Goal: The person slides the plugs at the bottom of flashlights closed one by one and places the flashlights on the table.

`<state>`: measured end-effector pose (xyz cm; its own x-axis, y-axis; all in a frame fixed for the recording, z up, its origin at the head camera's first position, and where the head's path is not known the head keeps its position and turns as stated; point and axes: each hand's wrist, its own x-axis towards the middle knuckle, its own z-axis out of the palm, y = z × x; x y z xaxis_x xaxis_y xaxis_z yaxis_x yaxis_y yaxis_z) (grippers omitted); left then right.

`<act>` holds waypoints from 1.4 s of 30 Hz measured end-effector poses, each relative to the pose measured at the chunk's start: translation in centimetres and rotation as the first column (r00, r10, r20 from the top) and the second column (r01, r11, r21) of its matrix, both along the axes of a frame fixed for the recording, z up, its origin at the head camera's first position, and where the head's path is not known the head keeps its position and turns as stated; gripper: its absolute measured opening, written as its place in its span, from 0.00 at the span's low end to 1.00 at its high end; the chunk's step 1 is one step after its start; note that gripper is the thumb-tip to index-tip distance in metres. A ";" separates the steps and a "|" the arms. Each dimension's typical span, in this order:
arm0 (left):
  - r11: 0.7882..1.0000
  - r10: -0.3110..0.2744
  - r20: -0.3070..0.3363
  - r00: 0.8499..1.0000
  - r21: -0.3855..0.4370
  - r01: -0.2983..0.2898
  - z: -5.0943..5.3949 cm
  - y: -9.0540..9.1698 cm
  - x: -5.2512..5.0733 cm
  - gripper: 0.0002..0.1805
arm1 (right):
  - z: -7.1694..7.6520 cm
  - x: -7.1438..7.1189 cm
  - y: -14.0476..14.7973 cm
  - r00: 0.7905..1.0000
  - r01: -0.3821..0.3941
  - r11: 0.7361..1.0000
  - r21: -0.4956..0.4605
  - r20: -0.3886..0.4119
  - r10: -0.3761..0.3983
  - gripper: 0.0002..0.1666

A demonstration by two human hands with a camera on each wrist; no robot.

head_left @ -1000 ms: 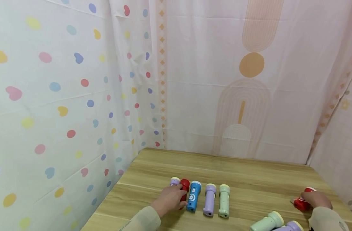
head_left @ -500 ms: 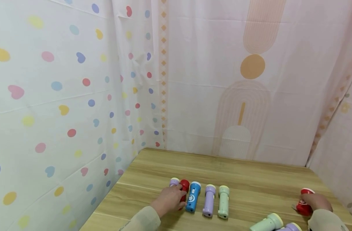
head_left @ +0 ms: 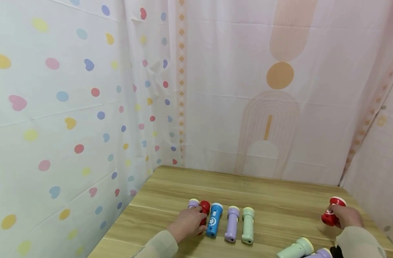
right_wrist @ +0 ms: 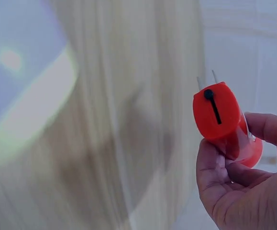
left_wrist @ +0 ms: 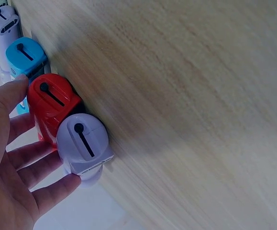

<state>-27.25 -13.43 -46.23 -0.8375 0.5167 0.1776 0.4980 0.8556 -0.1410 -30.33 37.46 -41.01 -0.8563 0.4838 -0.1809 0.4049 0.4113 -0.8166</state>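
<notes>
My right hand (head_left: 350,217) grips a red flashlight (head_left: 329,218) above the table's right side, its pale lens end away from me. Two thin metal prongs (right_wrist: 215,75) stick out near its tail in the right wrist view. My left hand (head_left: 185,221) rests over another red flashlight (head_left: 205,207) and a purple flashlight (head_left: 193,203), which lie side by side. In the left wrist view its fairly straight fingers touch both, with the thumb between the red one and a blue flashlight (left_wrist: 26,55). The hand partly hides that pair in the head view.
Right of the blue flashlight lie a purple flashlight (head_left: 232,224) and a pale green flashlight (head_left: 247,225), roughly parallel. Another green flashlight (head_left: 295,248) and purple flashlight (head_left: 319,254) lie slanted near the front. Patterned curtains (head_left: 222,107) surround the wooden table (head_left: 264,186).
My right hand has raised the red flashlight and moved it slightly left and away from me, tilting it. My left hand and the row beside it have stayed put.
</notes>
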 end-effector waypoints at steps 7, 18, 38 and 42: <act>1.000 0.001 0.010 1.000 0.002 -0.001 -0.1 0.0 -0.3 0.21 | 1.2 -0.3 -2.7 0.988 -0.028 0.958 -0.286 -0.152 -0.017 0.32; 1.000 -0.002 0.020 1.000 0.023 0.001 0.0 0.0 -0.1 0.20 | 2.3 0.6 -6.8 0.977 -0.065 0.897 -0.437 -0.212 -0.033 0.26; 0.999 -0.020 -0.012 1.000 0.038 0.020 0.5 0.0 -0.4 0.20 | 2.2 0.2 -12.0 0.966 -0.035 0.845 -0.533 -0.234 -0.108 0.22; 0.999 -0.028 -0.038 0.999 0.045 0.030 0.6 0.1 -0.6 0.19 | 2.2 0.3 -13.4 0.970 -0.060 0.837 -0.544 -0.230 -0.079 0.24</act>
